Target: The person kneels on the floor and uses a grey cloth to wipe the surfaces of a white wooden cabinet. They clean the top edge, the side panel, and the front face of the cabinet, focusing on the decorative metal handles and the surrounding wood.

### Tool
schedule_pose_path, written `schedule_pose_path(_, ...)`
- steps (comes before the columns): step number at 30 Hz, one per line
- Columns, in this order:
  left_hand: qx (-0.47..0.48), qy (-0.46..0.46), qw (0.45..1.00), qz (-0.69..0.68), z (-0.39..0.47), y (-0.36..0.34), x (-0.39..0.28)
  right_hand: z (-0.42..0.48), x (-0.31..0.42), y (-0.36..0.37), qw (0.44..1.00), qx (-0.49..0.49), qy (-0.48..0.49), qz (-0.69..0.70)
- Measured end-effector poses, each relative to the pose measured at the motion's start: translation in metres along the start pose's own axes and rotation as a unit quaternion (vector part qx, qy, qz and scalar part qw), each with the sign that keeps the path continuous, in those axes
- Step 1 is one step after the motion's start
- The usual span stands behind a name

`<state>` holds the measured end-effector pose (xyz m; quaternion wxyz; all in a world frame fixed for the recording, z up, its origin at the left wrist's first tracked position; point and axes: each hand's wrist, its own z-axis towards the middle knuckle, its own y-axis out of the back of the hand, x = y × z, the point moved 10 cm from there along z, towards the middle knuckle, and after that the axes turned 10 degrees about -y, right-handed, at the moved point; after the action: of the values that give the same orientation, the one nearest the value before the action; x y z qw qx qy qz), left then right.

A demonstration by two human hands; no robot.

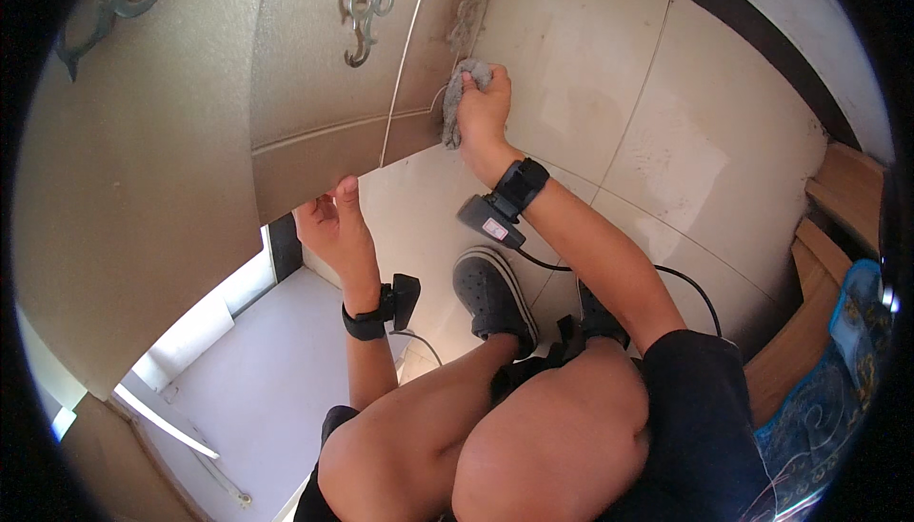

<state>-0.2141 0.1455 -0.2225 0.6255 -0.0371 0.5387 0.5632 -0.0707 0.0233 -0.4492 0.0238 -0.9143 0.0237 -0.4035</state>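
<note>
My right hand (pixel 485 111) pinches a crumpled grey cloth (pixel 457 104) against the dark, dirty edge of a beige door panel (pixel 321 94). My left hand (pixel 335 236) is at the panel's lower edge, its thumb raised and its fingers curled at the rim; part of the fingers is hidden. Metal scrollwork (pixel 375 1) decorates the panel's face. A thin pale line (pixel 410 58) runs down it near the cloth. Each wrist wears a black strap with a small cabled device, one on the right (pixel 493 221) and one on the left (pixel 405 301).
Cream floor tiles (pixel 643 144) with smudges lie ahead, bounded by a dark skirting (pixel 757 29). Wooden furniture (pixel 792 358) with a blue patterned cloth (pixel 821 408) stands at right. A pale lilac surface (pixel 271 379) lies below the panel. My dark clog (pixel 493 293) rests on the floor.
</note>
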Motion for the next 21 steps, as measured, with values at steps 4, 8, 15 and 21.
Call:
schedule_pose_path(4,-0.023,-0.013,1.000,0.009,0.000,0.005,0.002,-0.053,0.001,0.001,0.996,-0.022,0.069,-0.047)
schedule_pose_path(8,-0.022,0.000,0.999,0.040,-0.002,0.010,0.000,-0.045,0.004,-0.004,0.997,-0.004,0.034,-0.066)
schedule_pose_path(15,-0.007,-0.005,0.998,0.062,-0.001,0.007,-0.003,-0.025,0.007,0.004,0.994,-0.019,0.088,-0.068)
schedule_pose_path(21,0.003,0.041,0.999,-0.019,-0.005,0.003,0.005,0.016,0.011,0.003,0.998,-0.005,0.064,-0.029)
